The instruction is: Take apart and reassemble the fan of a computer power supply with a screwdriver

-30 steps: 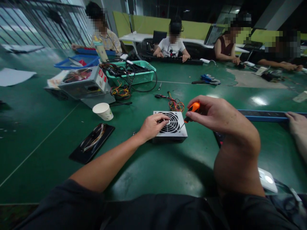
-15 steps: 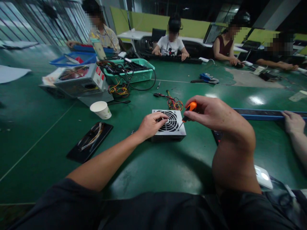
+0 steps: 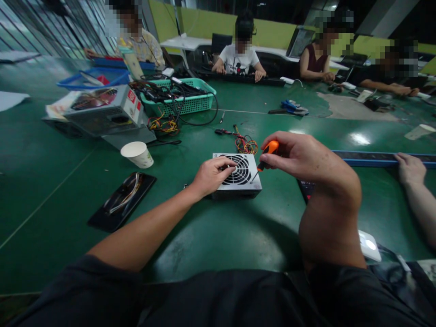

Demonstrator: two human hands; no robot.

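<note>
A grey computer power supply (image 3: 254,185) sits on the green table in front of me, its round fan grille facing up. Across its left side rests my left hand (image 3: 214,175), fingers curled and thumb near the forefinger over the grille, holding the case. My right hand (image 3: 289,152) is closed around the orange and black handle of a screwdriver (image 3: 271,147). The thin shaft slants down to the near right corner of the case, where its tip appears to touch. Behind the case lies a bundle of coloured cables (image 3: 245,144).
To the left are a paper cup (image 3: 137,154), a black tray (image 3: 119,204) with wires, more power supplies (image 3: 102,113) and a green basket (image 3: 200,103) of cables. Blue-handled pliers (image 3: 293,108) lie farther back. Another person's hand (image 3: 410,169) touches a blue-edged bar (image 3: 368,160) at right.
The whole view has shifted slightly, moving the scene left and up. Both hands keep their places on the power supply and the screwdriver.
</note>
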